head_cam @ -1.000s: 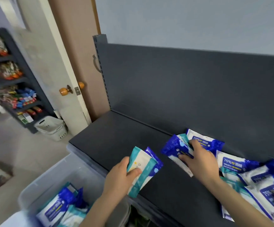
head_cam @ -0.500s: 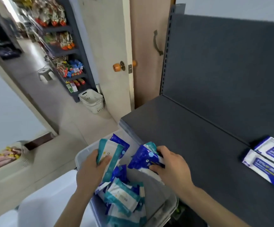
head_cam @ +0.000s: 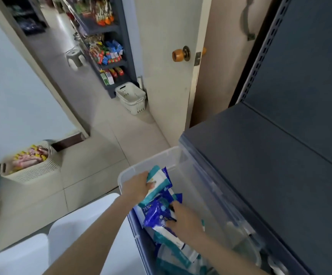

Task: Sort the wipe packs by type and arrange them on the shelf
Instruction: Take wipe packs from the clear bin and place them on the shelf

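- Clamped in the left hand (head_cam: 139, 185): teal-and-white soft wipe pack (head_cam: 159, 180), inside the clear plastic bin (head_cam: 196, 175).
- Pinched by the right hand (head_cam: 185, 219): crinkled blue wipe pack (head_cam: 156, 214), low in that bin, beside the dark grey shelf (head_cam: 260, 155).

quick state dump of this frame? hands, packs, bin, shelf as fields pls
left hand: grips a teal-and-white pack over the bin's far end
right hand: holds a blue pack inside the bin
bin: clear plastic, teal and blue packs mixed inside
shelf: dark grey, just right of the bin
stage: picking packs from the bin, none being placed
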Demonstrator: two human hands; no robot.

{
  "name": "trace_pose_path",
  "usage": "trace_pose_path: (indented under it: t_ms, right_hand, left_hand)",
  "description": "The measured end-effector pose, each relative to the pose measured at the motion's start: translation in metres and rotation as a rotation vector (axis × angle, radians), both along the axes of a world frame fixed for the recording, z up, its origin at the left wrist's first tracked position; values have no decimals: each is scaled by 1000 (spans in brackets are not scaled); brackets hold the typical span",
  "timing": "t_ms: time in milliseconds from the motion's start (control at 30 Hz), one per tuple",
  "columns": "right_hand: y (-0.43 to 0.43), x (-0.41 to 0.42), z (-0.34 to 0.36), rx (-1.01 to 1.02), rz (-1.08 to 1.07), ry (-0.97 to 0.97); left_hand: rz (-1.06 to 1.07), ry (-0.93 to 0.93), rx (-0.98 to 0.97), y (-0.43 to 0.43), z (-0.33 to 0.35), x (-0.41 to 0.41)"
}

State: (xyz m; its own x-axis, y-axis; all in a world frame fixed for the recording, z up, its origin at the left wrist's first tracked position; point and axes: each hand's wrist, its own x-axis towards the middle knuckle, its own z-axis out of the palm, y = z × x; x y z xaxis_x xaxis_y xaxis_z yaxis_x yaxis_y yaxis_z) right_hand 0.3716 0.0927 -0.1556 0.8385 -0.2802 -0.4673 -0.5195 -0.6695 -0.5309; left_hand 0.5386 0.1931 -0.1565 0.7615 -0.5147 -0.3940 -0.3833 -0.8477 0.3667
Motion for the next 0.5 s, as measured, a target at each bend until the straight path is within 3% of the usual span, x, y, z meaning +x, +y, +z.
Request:
trace_pose_path:
  t_ms: [167, 333, 500]
  right_hand:
    - [3, 2, -27, -79, 55, 111]
    - [-7, -13, -24, -10, -7, 17]
    - [-24, -42, 11, -52, -32, -118]
  left_hand:
    - [16, -23, 65, -1, -27, 2]
    - [6, -140, 54, 3, -25, -3]
    - [73, -142, -161, -6, 6, -29]
